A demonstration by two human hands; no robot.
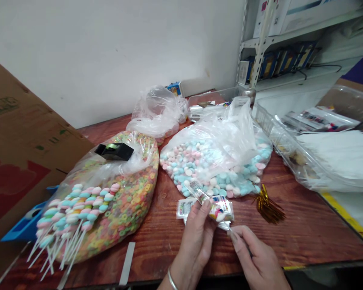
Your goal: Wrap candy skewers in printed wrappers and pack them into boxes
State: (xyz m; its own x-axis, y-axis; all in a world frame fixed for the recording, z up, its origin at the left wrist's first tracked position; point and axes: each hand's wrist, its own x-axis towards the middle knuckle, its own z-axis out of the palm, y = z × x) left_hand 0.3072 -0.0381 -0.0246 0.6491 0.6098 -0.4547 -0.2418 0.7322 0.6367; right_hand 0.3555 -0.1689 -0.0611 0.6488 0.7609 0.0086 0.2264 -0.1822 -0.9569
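My left hand (199, 231) is closed on a small clear printed bag (197, 189), held slanted above the table. White and coloured candies (220, 215) show at the bag's lower end. My right hand (254, 255) pinches a thin whitish end below those candies; whether it is a stick or the bag's edge I cannot tell. Beneath the left hand lie several flat printed bags (185, 208). Just beyond them rests a big clear sack of pastel candies (211, 161). A bundle of gold twist ties (268, 207) lies to the right.
On the left, candy skewers (78, 207) with white sticks lie on a sack of ring candies (139, 189), beside a black tape dispenser (116, 152). A blue dispenser (26, 223) and cardboard box (27, 133) stand further left. A clear bin (308, 169) holds white paper at right.
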